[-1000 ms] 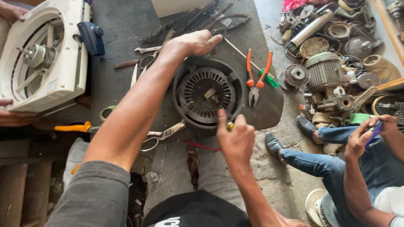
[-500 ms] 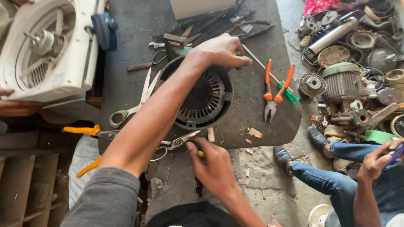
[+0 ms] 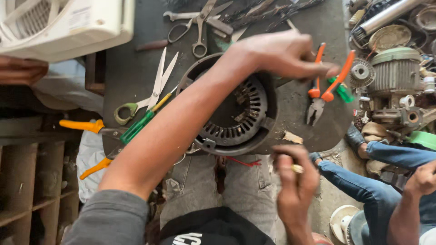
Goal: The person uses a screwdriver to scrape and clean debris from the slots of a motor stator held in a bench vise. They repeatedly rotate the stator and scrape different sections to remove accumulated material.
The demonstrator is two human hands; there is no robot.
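A round dark motor housing [image 3: 236, 113] with a slotted ring inside lies on the dark work plate [image 3: 136, 77]. My left arm crosses over it. My left hand [image 3: 281, 54] hovers with fingers spread, its fingertips next to the orange-handled pliers [image 3: 318, 97] at the plate's right side. My right hand [image 3: 295, 181] is at the plate's near edge, its fingers pinched on a small yellow piece [image 3: 296, 169]. A red wire [image 3: 240, 162] hangs under the housing.
Scissors [image 3: 154, 90], a green-handled screwdriver [image 3: 136, 128] and orange-handled cutters [image 3: 81, 125] lie left of the housing. A white fan casing [image 3: 68, 22] sits top left. Motor parts [image 3: 395, 70] pile up at right, above another person's jeans leg [image 3: 363, 181] and hand [image 3: 422, 179].
My left hand has moved right across the housing to the orange-handled pliers. My right hand has shifted right along the plate's near edge, still pinching the yellow piece.
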